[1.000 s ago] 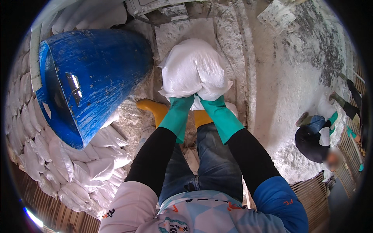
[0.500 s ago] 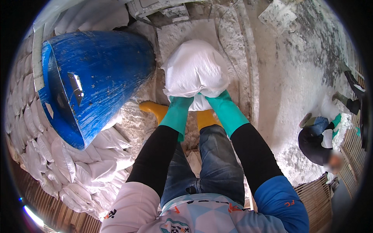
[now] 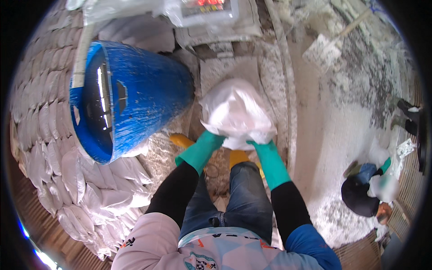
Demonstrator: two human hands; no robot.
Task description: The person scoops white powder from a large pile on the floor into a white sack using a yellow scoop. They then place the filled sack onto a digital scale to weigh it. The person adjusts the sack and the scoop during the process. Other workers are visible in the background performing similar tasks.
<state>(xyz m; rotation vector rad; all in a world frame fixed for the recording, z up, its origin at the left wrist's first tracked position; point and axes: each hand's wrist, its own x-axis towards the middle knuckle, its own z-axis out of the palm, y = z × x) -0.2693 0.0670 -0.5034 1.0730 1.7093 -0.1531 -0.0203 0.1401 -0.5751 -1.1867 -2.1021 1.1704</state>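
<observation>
A full white sack [image 3: 236, 105] stands upright in front of my legs, on a pale square platform [image 3: 225, 69]. At its near side, the rim is pulled out between my gloved hands and its mouth is partly spread. My left hand [image 3: 210, 140], in a long green rubber glove, grips the left part of the rim. The right part is held by my right hand [image 3: 263, 147] in a matching glove. Most of my fingertips are hidden by the folds of the sack. What lies inside it I cannot make out.
A large blue barrel [image 3: 148, 85], cut open, leans at my left. Stacked filled white sacks [image 3: 74, 173] line the left. Beyond the platform sits a digital display [image 3: 207, 6]. A white-bladed shovel [image 3: 323, 50] lies at the far right; a person [image 3: 360, 195] bends at the right.
My hands have drawn wider apart at the sack's rim, and its near edge is pulled out flatter. The view has tilted forward, bringing in the display. The person at the right has shifted with a white sack.
</observation>
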